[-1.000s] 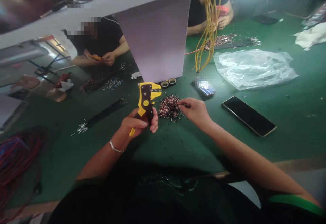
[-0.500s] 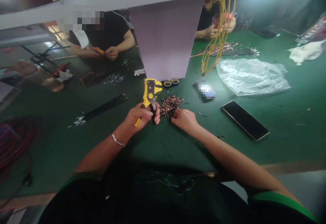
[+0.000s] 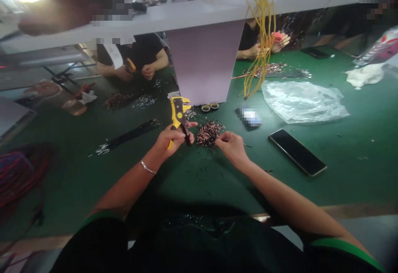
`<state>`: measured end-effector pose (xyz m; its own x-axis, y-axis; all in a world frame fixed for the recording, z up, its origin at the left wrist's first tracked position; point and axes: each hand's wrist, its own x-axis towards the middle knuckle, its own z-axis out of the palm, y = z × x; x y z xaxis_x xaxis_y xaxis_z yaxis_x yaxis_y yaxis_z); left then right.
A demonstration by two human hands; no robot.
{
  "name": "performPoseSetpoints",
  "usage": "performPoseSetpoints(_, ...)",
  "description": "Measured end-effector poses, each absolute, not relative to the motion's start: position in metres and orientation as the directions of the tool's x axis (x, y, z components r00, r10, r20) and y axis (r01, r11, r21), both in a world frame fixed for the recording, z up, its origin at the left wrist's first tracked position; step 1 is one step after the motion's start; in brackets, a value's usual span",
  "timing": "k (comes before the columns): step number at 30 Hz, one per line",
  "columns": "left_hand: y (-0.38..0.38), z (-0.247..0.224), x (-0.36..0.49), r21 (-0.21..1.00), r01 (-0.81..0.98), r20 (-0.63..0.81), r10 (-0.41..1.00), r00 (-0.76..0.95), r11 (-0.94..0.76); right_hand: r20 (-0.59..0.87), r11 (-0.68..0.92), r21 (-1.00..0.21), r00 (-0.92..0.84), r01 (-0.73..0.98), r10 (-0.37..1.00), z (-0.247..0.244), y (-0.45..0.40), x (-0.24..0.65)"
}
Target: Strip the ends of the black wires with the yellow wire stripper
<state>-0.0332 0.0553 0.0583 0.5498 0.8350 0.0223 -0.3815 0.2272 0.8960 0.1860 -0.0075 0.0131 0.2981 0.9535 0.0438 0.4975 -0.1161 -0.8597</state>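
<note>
red and blue cable (image 3: 18,173) lies coiled at the far left of the green work table (image 3: 357,190), with a black bundle of wires (image 3: 130,134) to its right. from my remote view, the left hand (image 3: 171,138) is clamped around the handles of a yellow wire stripper (image 3: 178,113), and just beside it sits a small heap of copper wire offcuts (image 3: 209,134), with the right hand (image 3: 231,146) at its edge, fingertips pinched together, though i cannot tell if they hold a piece. further right lie a black smartphone (image 3: 297,152) and a clear plastic bag (image 3: 303,101).
</note>
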Motion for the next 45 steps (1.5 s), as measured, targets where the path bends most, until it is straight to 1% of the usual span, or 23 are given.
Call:
performPoseSetpoints(4, 0.056, 0.060, -0.032, 0.882, -0.426, 0.070, 0.839, 0.540, 0.201, 0.050, -0.074, -0.898, 0.268, 0.433, 0.962, 0.018, -0.018, 0.175)
performPoseSetpoints(9, 0.053, 0.062, -0.034, 0.885, -0.440, 0.101, 0.859, 0.501, 0.152, 0.001, -0.062, -0.875, 0.129, 0.479, 0.992, 0.021, -0.022, 0.170)
performPoseSetpoints(12, 0.046, 0.064, -0.031, 0.892, -0.428, 0.122, 0.837, 0.533, 0.142, -0.004, -0.047, -0.882, 0.092, 0.469, 0.996, 0.024, -0.021, 0.172)
performPoseSetpoints(14, 0.040, 0.063, -0.025, 0.899, -0.402, 0.111, 0.800, 0.590, 0.172, -0.026, -0.046, -0.938, 0.061, 0.345, 0.998, 0.029, -0.021, 0.174)
performPoseSetpoints(16, 0.033, 0.062, -0.018, 0.905, -0.366, 0.082, 0.755, 0.650, 0.217, -0.081, -0.079, -0.987, -0.012, 0.141, 0.997, 0.035, -0.023, 0.174)
performPoseSetpoints(18, 0.028, 0.062, -0.012, 0.910, -0.331, 0.055, 0.720, 0.692, 0.248, -0.127, -0.130, -0.991, -0.103, -0.028, 0.987, 0.041, -0.026, 0.174)
performPoseSetpoints(20, 0.024, 0.064, -0.010, 0.915, -0.307, 0.036, 0.702, 0.711, 0.264, -0.146, -0.164, -0.979, -0.150, -0.118, 0.978, 0.044, -0.028, 0.174)
performPoseSetpoints(23, 0.025, 0.070, -0.014, 0.910, -0.318, 0.042, 0.705, 0.708, 0.266, -0.169, -0.197, -0.963, -0.161, -0.183, 0.972, 0.046, -0.029, 0.175)
performPoseSetpoints(28, 0.034, 0.078, -0.028, 0.905, -0.381, 0.100, 0.774, 0.626, 0.192, -0.190, -0.224, -0.952, -0.172, -0.207, 0.967, 0.048, -0.032, 0.181)
performPoseSetpoints(31, 0.039, 0.079, -0.033, 0.905, -0.388, 0.114, 0.778, 0.618, 0.175, -0.171, -0.201, -0.961, -0.162, -0.193, 0.972, 0.049, -0.035, 0.184)
performPoseSetpoints(34, 0.042, 0.080, -0.036, 0.916, -0.360, 0.090, 0.785, 0.613, 0.176, -0.141, -0.161, -0.972, -0.125, -0.170, 0.982, 0.048, -0.037, 0.187)
performPoseSetpoints(39, 0.043, 0.075, -0.035, 0.938, -0.314, 0.064, 0.820, 0.569, 0.145, -0.162, -0.177, -0.973, -0.106, -0.147, 0.981, 0.043, -0.040, 0.188)
performPoseSetpoints(41, 0.043, 0.072, -0.033, 0.937, -0.307, 0.054, 0.795, 0.604, 0.169, -0.169, -0.184, -0.973, -0.118, -0.139, 0.979, 0.044, -0.041, 0.188)
performPoseSetpoints(45, 0.042, 0.067, -0.029, 0.899, -0.315, 0.006, 0.710, 0.704, 0.305, -0.183, -0.199, -0.975, -0.151, -0.096, 0.971, 0.045, -0.041, 0.188)
